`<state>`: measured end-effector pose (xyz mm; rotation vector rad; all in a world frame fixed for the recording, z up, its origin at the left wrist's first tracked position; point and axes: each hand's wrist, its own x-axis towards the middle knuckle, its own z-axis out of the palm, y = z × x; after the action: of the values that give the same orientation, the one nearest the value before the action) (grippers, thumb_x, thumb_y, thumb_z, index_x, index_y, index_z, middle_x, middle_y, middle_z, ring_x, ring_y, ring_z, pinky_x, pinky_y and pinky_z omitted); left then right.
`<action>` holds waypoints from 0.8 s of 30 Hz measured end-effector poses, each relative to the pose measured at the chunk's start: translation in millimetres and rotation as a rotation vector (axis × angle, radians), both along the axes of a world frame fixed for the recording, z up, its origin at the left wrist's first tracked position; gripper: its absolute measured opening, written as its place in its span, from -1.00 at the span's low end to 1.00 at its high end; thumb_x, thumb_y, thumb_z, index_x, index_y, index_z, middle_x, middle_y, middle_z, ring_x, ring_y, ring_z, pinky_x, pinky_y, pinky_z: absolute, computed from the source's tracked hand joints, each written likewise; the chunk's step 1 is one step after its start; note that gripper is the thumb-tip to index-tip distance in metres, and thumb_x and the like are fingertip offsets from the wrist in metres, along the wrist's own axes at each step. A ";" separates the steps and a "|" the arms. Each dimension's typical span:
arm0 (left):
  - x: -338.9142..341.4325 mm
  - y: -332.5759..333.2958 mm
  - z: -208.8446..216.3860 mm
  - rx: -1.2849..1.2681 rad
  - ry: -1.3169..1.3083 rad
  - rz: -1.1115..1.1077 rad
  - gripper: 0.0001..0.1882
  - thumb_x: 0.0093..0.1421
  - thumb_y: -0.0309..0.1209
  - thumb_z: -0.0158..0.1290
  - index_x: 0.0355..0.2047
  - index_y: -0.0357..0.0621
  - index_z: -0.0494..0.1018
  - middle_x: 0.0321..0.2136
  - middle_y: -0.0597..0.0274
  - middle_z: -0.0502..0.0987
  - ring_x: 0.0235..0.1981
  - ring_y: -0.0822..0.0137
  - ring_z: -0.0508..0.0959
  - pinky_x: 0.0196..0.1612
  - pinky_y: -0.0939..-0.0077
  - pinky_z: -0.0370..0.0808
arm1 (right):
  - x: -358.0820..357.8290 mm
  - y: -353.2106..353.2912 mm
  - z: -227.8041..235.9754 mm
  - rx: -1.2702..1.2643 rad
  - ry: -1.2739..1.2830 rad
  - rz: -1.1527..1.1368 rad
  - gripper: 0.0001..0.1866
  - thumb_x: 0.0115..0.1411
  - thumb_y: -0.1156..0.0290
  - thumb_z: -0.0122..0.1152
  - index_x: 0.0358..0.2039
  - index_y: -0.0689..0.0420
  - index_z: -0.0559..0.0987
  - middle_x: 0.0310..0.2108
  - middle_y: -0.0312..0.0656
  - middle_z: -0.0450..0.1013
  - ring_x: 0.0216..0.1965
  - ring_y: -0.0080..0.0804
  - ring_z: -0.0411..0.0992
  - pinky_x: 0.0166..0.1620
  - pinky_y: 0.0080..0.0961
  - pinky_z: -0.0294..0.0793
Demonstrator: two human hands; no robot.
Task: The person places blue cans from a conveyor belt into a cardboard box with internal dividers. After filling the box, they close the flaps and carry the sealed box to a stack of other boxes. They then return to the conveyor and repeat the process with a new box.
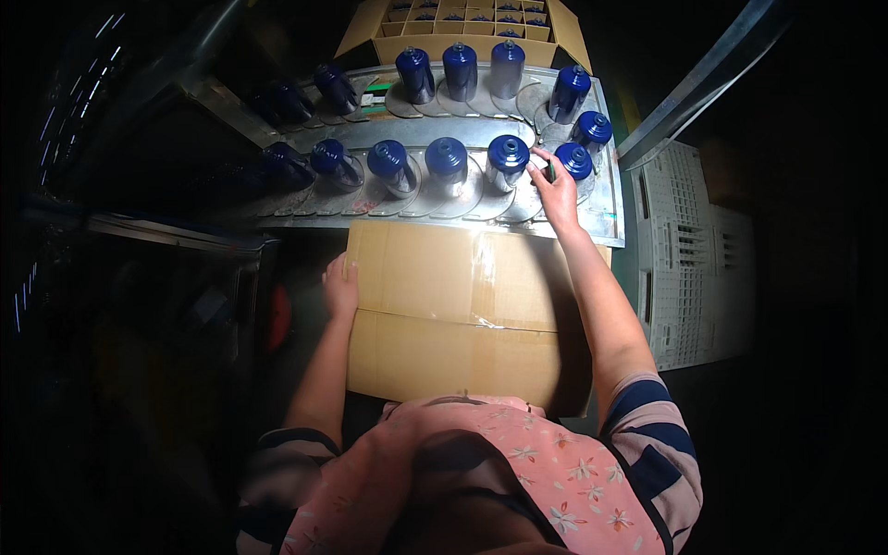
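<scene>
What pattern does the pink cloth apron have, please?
The pink cloth apron has a floral print, clearest in head view.

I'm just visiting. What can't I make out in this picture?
All in the head view:
- Whether the right grip touches the blue bottle just left of it: the contact is too small to tell.
- Inside of the taped carton: hidden by its own panels.
- Back of the divided carton: cut off by the upper edge.
- Conveyor's left end: lost in darkness.

1 fisheye view from head height, facing down, pink apron [546,453] close below, conveyor [444,131] farther off
</scene>
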<state>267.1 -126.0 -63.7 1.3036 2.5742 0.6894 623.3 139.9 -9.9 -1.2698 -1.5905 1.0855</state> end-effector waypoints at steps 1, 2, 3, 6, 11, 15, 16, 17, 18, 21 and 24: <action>4.3 -8.4 1.0 0.006 -0.052 0.014 -0.58 0.28 -0.14 -0.06 0.11 0.06 0.38 -0.02 0.06 0.50 -0.01 -0.01 0.46 0.04 0.20 0.38 | -3.3 15.1 0.0 0.058 -0.079 -0.014 -0.51 0.14 0.19 0.28 0.07 0.06 0.50 -0.28 -0.14 0.54 -0.32 -0.42 0.48 -0.17 -0.52 0.44; 2.8 -16.8 1.9 -0.038 -0.126 0.059 -0.58 0.29 -0.13 -0.06 0.13 0.11 0.37 -0.02 0.05 0.50 -0.03 -0.03 0.47 0.03 0.19 0.40 | -14.5 24.7 -1.2 0.124 -0.148 -0.023 -0.46 0.08 0.14 0.33 0.07 0.03 0.50 -0.22 -0.05 0.56 -0.25 -0.30 0.54 -0.11 -0.45 0.46; -2.6 -25.0 2.5 -0.080 -0.201 0.105 -0.57 0.29 -0.12 -0.07 0.15 0.16 0.36 -0.02 0.05 0.51 -0.06 -0.04 0.49 0.02 0.18 0.41 | -25.3 31.7 -1.1 0.055 -0.277 -0.023 -0.41 0.03 0.05 0.34 0.06 0.00 0.51 -0.12 0.04 0.54 -0.10 -0.09 0.52 -0.03 -0.31 0.44; -29.8 -42.0 -0.6 -0.105 -0.145 0.256 -0.57 0.29 -0.06 -0.09 0.16 0.28 0.35 -0.04 0.05 0.52 -0.11 -0.08 0.52 -0.04 0.13 0.44 | -65.7 29.1 -2.7 0.063 -0.390 0.025 -0.46 0.02 0.02 0.32 -0.02 0.02 0.55 -0.19 0.03 0.56 -0.12 -0.04 0.52 -0.09 -0.26 0.47; -41.6 -35.6 -6.8 -0.012 -0.017 0.254 -0.62 0.28 -0.06 -0.08 0.03 0.16 0.42 -0.18 0.02 0.56 -0.10 -0.04 0.52 -0.07 0.08 0.45 | -56.9 26.8 -2.5 0.126 -0.444 -0.131 -0.55 0.02 0.08 0.33 -0.10 0.00 0.59 -0.33 0.00 0.58 -0.26 -0.06 0.55 -0.17 -0.26 0.48; -29.4 -37.1 0.4 -0.060 -0.048 0.301 -0.63 0.27 -0.08 -0.07 0.03 0.15 0.42 -0.16 0.03 0.55 -0.09 -0.04 0.51 -0.06 0.08 0.44 | -27.1 31.7 -9.3 0.196 -0.332 -0.136 -0.63 0.05 0.20 0.34 -0.16 0.11 0.61 -0.40 -0.08 0.56 -0.37 -0.37 0.52 -0.21 -0.47 0.45; -30.7 -37.7 3.0 -0.071 -0.056 0.306 -0.63 0.27 -0.09 -0.07 0.03 0.14 0.42 -0.16 0.03 0.56 -0.08 -0.04 0.51 -0.05 0.09 0.44 | -23.7 29.4 -11.3 0.203 -0.311 -0.072 -0.64 0.06 0.23 0.35 -0.15 0.10 0.61 -0.40 -0.13 0.56 -0.40 -0.44 0.49 -0.23 -0.49 0.45; -33.4 -37.4 4.8 -0.059 -0.065 0.291 -0.63 0.27 -0.09 -0.06 0.03 0.14 0.42 -0.16 0.04 0.56 -0.07 -0.04 0.50 -0.05 0.09 0.44 | -21.3 27.1 -12.3 0.141 -0.324 -0.138 -0.63 0.06 0.21 0.35 -0.14 0.10 0.61 -0.36 -0.10 0.57 -0.35 -0.36 0.52 -0.20 -0.45 0.45; -37.9 -37.6 6.3 -0.066 -0.088 0.276 -0.63 0.27 -0.09 -0.07 0.03 0.13 0.42 -0.15 0.04 0.55 -0.07 -0.03 0.50 -0.04 0.09 0.43 | -20.2 22.8 -13.0 0.081 -0.314 -0.145 -0.62 0.07 0.20 0.34 -0.12 0.09 0.60 -0.33 -0.08 0.58 -0.31 -0.29 0.55 -0.17 -0.40 0.45; -54.3 -37.5 5.8 -0.042 -0.109 0.212 -0.62 0.27 -0.09 -0.07 0.04 0.10 0.42 -0.11 0.05 0.54 -0.06 -0.01 0.50 -0.03 0.12 0.43 | -9.8 4.4 -7.4 0.116 -0.271 -0.265 -0.56 0.09 0.25 0.36 -0.04 0.14 0.56 -0.37 -0.11 0.56 -0.35 -0.48 0.48 -0.22 -0.52 0.43; -71.8 -41.6 0.9 0.013 -0.158 0.200 -0.61 0.26 -0.14 -0.03 0.06 0.07 0.41 -0.04 0.10 0.50 -0.05 0.07 0.50 -0.02 0.20 0.44 | 11.4 -26.3 2.4 0.032 -0.140 -0.338 -0.51 0.13 0.27 0.34 0.03 0.20 0.50 -0.49 -0.30 0.42 -0.47 -0.62 0.32 -0.37 -0.62 0.33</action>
<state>195.3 -167.6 -62.7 0.9612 2.5953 0.8095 634.6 113.6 -7.5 -1.5538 -1.4190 0.7715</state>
